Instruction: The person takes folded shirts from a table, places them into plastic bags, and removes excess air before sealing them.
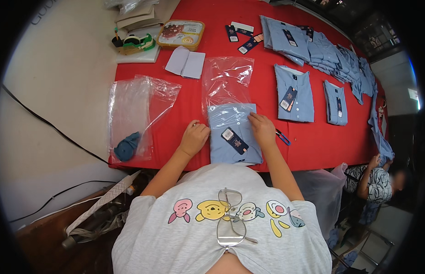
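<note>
A folded light blue shirt (226, 147) lies in front of me, collar toward me, inside a clear plastic bag (228, 80). The bag's loose end spreads away over the table. On the shirt's front sits a dark hang tag (234, 140) with a white label. My left hand (195, 138) is closed at the left edge of the bag, fingers curled. At the right edge, my right hand (262, 130) pinches the bag's side near the shirt's far corner. Blue-handled snips (282, 137) lie just right of my right wrist.
Clear bags (130, 109) lie at left under a blue roll (126, 147). Farther back are a notebook (185, 62), a plastic box (181, 34) and a tape dispenser (135, 43). Folded shirts (294, 96) and a shirt pile (324, 52) occupy the right. Another person (379, 185) handles cloth there.
</note>
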`<state>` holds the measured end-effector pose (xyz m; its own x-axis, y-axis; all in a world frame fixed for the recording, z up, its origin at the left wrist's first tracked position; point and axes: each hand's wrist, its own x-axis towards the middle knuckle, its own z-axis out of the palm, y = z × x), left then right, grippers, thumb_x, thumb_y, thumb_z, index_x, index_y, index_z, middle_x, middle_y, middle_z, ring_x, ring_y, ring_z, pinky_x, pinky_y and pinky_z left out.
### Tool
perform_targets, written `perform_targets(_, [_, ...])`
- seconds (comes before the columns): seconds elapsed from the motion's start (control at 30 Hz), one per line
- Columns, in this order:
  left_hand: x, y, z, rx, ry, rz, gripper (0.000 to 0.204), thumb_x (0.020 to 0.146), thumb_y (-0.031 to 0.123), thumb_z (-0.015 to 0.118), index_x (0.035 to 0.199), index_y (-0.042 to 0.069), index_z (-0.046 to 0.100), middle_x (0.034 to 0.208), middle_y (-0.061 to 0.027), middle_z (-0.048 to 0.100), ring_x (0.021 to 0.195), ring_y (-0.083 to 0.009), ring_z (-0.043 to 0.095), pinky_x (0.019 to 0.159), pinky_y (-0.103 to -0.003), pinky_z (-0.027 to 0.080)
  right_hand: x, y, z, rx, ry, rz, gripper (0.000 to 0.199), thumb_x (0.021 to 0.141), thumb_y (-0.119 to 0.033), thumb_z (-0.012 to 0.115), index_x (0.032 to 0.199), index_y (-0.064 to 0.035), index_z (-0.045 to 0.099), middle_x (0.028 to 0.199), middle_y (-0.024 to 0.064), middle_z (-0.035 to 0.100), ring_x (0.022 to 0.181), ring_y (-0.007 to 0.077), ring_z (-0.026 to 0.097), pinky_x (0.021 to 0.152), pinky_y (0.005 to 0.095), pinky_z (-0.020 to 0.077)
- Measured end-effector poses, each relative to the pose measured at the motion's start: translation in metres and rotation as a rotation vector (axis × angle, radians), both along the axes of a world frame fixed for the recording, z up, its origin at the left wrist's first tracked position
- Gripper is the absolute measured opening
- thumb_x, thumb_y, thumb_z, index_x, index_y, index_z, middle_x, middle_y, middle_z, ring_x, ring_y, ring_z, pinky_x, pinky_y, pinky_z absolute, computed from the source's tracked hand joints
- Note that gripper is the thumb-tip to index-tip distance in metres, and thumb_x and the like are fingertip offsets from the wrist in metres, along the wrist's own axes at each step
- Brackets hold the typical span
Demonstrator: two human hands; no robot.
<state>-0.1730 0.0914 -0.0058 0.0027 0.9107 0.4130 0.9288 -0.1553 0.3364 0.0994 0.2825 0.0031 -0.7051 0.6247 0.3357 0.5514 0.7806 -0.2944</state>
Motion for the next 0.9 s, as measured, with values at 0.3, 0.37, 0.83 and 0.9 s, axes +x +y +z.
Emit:
perform_targets(0.3, [0.037, 0.022, 0.059, -0.101, -0.216, 0.024, 0.040, 0.086, 0.028, 0.078, 0.119, 0.007, 0.072, 0.131, -0.0187, 0.064, 0.127, -0.0390, 0.060, 0.120, -0.057, 0.038, 0.017, 0.032, 0.006, 0.081, -0.132, -0.138, 0.036, 0.090, -0.008, 0.068, 0.124, -0.0115, 0.079, 0.142, 0.0094, 0.071, 0.109, 0.0285, 0.072, 0.089, 0.0415, 0.0613])
perform_targets(0.37, [0.048, 0.049, 0.051, -0.124, -0.147, -0.016, 0.057, 0.092, 0.034, 0.075, 0.142, 0.008, 0.063, 0.153, -0.0224, 0.051, 0.145, -0.0427, 0.047, 0.127, -0.059, 0.030, 0.018, 0.040, 0.008, 0.075, -0.130, -0.148, 0.037, 0.091, -0.008, 0.068, 0.126, -0.0118, 0.079, 0.135, 0.0094, 0.073, 0.107, 0.0292, 0.072, 0.089, 0.0424, 0.0614])
perform_targets(0.83, [0.040, 0.064, -0.012, -0.253, 0.042, -0.157, 0.062, 0.111, 0.041, 0.056, 0.169, 0.025, 0.043, 0.180, -0.0103, 0.028, 0.167, -0.0356, 0.022, 0.135, -0.060, 0.016, 0.053, -0.005, 0.017, -0.284, -0.172, -0.169, 0.036, 0.096, -0.006, 0.063, 0.129, -0.0129, 0.077, 0.097, 0.0170, 0.071, 0.091, 0.0385, 0.070, 0.079, 0.0504, 0.0569])
perform_targets(0.9, [0.029, 0.051, -0.013, -0.268, 0.043, -0.182, 0.058, 0.111, 0.036, 0.057, 0.168, 0.028, 0.045, 0.180, -0.0068, 0.030, 0.167, -0.0324, 0.024, 0.135, -0.057, 0.017, 0.063, -0.021, 0.013, -0.284, -0.168, -0.154, 0.033, 0.095, -0.007, 0.068, 0.126, -0.0124, 0.079, 0.099, 0.0150, 0.072, 0.092, 0.0369, 0.072, 0.079, 0.0485, 0.0571])
